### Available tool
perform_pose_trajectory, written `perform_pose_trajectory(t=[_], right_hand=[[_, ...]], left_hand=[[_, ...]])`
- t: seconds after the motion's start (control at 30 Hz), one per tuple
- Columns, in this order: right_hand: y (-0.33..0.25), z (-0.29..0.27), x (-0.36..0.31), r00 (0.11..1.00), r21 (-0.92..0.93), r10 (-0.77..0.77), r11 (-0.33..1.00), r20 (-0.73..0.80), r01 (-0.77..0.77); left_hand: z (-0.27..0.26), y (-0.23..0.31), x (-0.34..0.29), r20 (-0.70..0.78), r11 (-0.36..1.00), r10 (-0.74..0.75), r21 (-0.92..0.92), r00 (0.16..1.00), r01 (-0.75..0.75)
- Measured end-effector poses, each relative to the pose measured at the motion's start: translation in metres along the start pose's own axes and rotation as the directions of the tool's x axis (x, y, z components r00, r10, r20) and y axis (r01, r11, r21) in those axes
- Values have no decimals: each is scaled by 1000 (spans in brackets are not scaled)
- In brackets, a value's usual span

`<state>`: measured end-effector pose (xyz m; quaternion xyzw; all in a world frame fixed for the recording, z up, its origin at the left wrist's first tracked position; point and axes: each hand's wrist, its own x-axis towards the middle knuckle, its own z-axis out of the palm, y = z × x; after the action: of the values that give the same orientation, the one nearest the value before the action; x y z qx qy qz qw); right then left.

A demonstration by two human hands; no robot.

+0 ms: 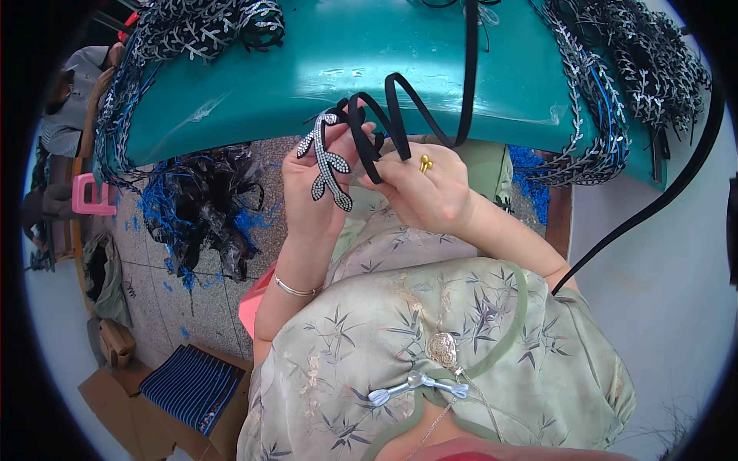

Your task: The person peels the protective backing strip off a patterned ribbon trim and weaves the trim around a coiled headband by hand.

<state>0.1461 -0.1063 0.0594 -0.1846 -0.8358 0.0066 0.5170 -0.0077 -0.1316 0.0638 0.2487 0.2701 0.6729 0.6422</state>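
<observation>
A leaf-branch applique (323,154), black-edged and set with pale sparkling stones, lies against the fingers of my left hand (314,206). Those fingers are closed on it, and their tips are partly behind it and the strap. A flat black strap (395,115) runs in loose zigzag loops between my hands and up over the green surface. My right hand (434,192), wearing a gold ring, pinches the strap close to the applique. How strap and applique join is hidden by my fingers.
A curved teal work surface (354,65) stands before me. Bundles of silver-leaf trim (204,27) and more leaf trim (642,73) drape over its sides. Black and blue scraps (204,207) lie on the floor, near a cardboard box (131,407) and pink stool (94,195). Another person (73,104) sits at left.
</observation>
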Motion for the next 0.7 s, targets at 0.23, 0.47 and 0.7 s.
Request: perform_pose_trajectory(t=[0.23,0.47,0.7], right_hand=[[2,-1,-1,1000,-31,-29,999,-5,28],[0,-7,2,1000,-37,-13,999,17,14],[2,-5,0,999,-25,-36,999,-1,36]], left_hand=[[-4,-2,-1,36,1000,-1,-19,999,2],[-6,0,-4,33,998,-65,25,997,65],[-6,-3,-1,-16,1000,-10,-6,1000,10]])
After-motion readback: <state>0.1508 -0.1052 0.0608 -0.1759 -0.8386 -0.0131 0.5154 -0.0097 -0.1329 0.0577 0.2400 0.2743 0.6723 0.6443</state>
